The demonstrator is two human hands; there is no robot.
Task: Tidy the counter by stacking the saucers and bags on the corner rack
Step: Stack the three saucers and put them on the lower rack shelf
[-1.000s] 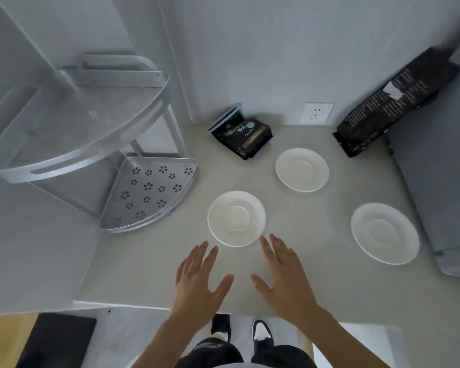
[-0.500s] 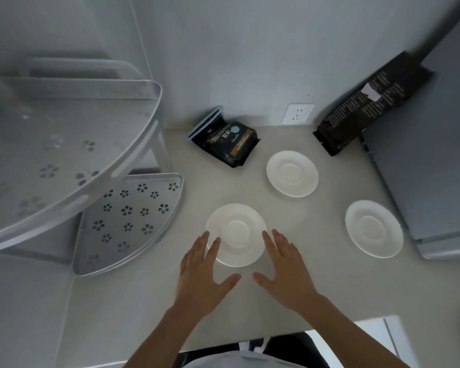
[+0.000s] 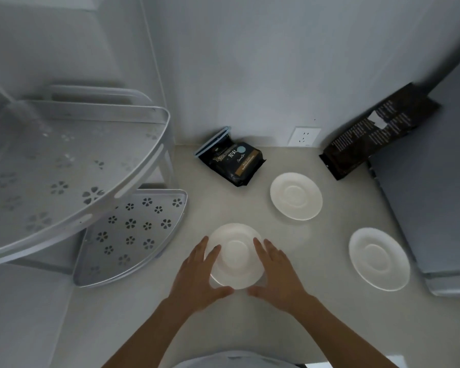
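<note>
The left hand [image 3: 197, 277] and right hand [image 3: 275, 274] cover the nearest saucer's [image 3: 235, 257] side rims, so contact cannot be judged, the corner rack's [image 3: 72, 166] upper shelf is blurred and cropped at left, and the small bag's [image 3: 234, 162] print is illegible.

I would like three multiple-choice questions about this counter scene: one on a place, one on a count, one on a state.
1. The small black bag lies:
A. on the rack's top shelf
B. on the counter near the wall
C. on a saucer

2. White saucers in view:
A. two
B. three
C. four

3. The rack's lower shelf is:
A. bare
B. holding a saucer
C. holding a bag

Answers: 1 B, it rests below the wall outlet. 2 B, one sits between the left hand and right hand, and two lie apart to the right. 3 A, only its flower cut-outs show.
</note>
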